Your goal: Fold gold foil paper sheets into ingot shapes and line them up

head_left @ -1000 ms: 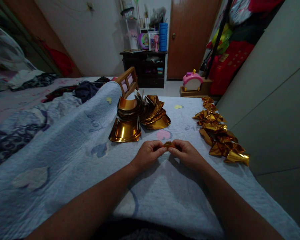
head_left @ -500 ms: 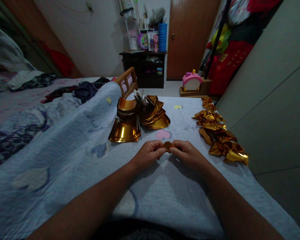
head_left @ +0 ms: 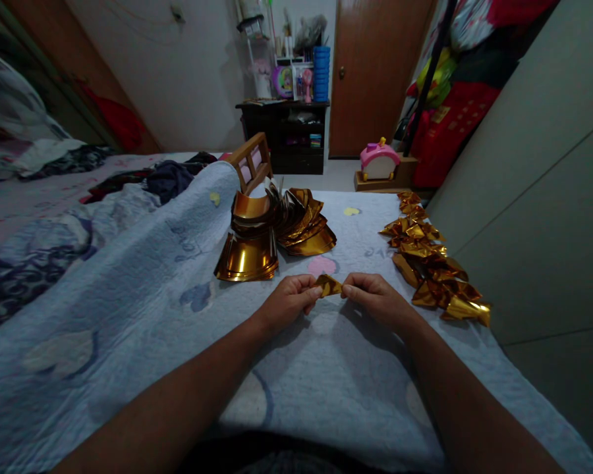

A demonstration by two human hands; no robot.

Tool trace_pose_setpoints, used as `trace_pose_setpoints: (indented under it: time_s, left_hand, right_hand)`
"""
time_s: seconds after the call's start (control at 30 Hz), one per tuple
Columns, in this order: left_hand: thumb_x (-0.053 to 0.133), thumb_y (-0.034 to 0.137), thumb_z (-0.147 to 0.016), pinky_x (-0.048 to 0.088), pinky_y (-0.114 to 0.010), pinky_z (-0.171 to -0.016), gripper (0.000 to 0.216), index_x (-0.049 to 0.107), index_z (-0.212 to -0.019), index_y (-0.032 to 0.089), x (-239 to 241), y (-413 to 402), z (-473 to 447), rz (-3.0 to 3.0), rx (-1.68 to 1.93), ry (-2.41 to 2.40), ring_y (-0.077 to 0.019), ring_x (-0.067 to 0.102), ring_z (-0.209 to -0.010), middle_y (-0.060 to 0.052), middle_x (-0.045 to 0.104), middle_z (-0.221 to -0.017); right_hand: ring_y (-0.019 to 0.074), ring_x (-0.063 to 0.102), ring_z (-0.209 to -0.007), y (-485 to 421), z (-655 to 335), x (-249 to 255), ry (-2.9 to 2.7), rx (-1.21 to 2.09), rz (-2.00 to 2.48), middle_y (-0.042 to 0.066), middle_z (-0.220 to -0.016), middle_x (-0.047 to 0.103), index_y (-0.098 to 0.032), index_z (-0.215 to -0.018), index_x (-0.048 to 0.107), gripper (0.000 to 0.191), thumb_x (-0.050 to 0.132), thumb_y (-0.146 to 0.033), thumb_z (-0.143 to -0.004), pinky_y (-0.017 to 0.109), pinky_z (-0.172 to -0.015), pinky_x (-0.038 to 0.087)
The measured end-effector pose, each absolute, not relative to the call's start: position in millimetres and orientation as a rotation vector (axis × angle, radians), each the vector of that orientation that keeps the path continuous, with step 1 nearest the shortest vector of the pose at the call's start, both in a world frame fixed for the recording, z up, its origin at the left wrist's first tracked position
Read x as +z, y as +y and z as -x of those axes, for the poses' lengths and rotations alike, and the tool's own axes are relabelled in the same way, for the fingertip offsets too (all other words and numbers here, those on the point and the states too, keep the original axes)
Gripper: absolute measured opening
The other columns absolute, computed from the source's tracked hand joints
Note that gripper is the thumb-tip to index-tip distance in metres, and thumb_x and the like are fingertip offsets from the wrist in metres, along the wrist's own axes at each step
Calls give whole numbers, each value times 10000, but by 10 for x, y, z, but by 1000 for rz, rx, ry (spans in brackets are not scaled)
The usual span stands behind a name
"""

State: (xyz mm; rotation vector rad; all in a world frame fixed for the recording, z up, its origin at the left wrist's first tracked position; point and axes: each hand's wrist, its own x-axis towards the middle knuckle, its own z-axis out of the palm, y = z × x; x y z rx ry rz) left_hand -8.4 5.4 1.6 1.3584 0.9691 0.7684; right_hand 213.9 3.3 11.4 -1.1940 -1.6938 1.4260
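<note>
A small gold foil (head_left: 329,285) is being held between both hands, just above the quilt (head_left: 326,375), near its middle. The foil's left end is being pinched by the left hand (head_left: 289,299), whose fingers (head_left: 310,294) are being kept closed tight on it. The right end is being pinched by the right hand (head_left: 375,297), whose fingers (head_left: 352,292) are likewise closed on it. The hands are being held a little apart, and the gap is being spanned by the creased, slightly tilted foil. Whether the hands are being rested on the quilt cannot be told.

Beyond the hands, a stack (head_left: 247,260) of flat gold sheets is being carried by the quilt, and it is being touched from behind by a fanned heap (head_left: 306,227) of curled sheets. To the right, a row of folded pieces (head_left: 432,266) is being kept along the quilt's edge, beside the wardrobe (head_left: 534,197) and near the right hand. A chair (head_left: 251,158) back is being shown behind the heap. Further off, a pink toy (head_left: 379,160), a dark cabinet (head_left: 286,135) and a door (head_left: 375,72) are being seen.
</note>
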Motion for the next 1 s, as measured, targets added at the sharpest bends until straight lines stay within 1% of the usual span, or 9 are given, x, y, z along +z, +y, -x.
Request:
trace_pose_setpoints:
  time_s: [0.13,0.27,0.3,0.43,0.53,0.6,0.73,0.83,1.0]
  left_hand:
    - [652,448,-821,256,-236,-510,304,577,-736,166,12,55,76,-1344,776,959,-79,357,-502,53,463,-560]
    - [658,487,-820,251,-232,-499,350,564,-719,166,14,46,57,-1359,767,968,-76,358,-489,52,467,-546]
    - [661,496,-819,247,-230,-495,361,557,-711,167,17,41,50,-1361,761,973,-74,353,-486,52,466,-543]
    - [671,526,-820,244,-223,-491,382,579,-746,162,37,23,35,-1369,736,979,-69,347,-492,52,469,-566]
    - [723,524,-781,254,-216,-493,383,594,-775,163,39,23,46,-1398,723,983,-68,358,-507,53,476,-600]
    - [741,511,-762,253,-213,-495,383,577,-739,166,34,26,58,-1415,729,994,-68,358,-517,52,473,-605]
    - [707,501,-776,246,-216,-496,398,534,-642,169,32,26,64,-1429,734,1015,-72,346,-511,48,457,-563]
    - [702,490,-775,251,-218,-496,389,534,-632,170,41,18,51,-1421,729,1012,-74,347,-500,49,458,-544]
    - [717,459,-757,258,-224,-509,363,550,-626,165,58,14,42,-1408,731,987,-78,365,-513,43,476,-553]
  right_hand:
    - [112,370,-556,25,-2107,83,-1611,1487,1157,-36,-622,443,-186,-760,612,359,583,-528,-863,254,-512,266]
    - [126,440,-649,20,-1997,27,-1668,1435,1119,-20,-721,508,-189,-812,578,297,672,-470,-811,253,-577,328]
    - [128,444,-661,19,-1971,17,-1682,1422,1124,-16,-733,514,-186,-820,579,287,670,-458,-812,255,-585,338]
    - [123,406,-620,17,-1944,23,-1710,1387,1163,-25,-677,474,-184,-799,589,267,630,-445,-836,254,-551,309]
    - [121,398,-590,13,-1987,52,-1682,1392,1180,-31,-656,464,-188,-803,595,254,627,-438,-833,254,-528,296]
    - [119,399,-584,12,-2005,58,-1662,1398,1174,-31,-656,466,-189,-808,600,245,628,-431,-832,250,-520,298]
    - [114,396,-584,15,-1971,25,-1654,1394,1155,-38,-648,457,-192,-807,601,230,640,-418,-816,241,-517,303]
    - [111,407,-594,16,-1927,1,-1641,1391,1148,-34,-666,477,-190,-789,588,227,660,-405,-790,242,-527,312]
    - [104,395,-572,18,-1955,29,-1645,1435,1146,-39,-648,471,-181,-788,601,232,658,-405,-792,245,-523,302]
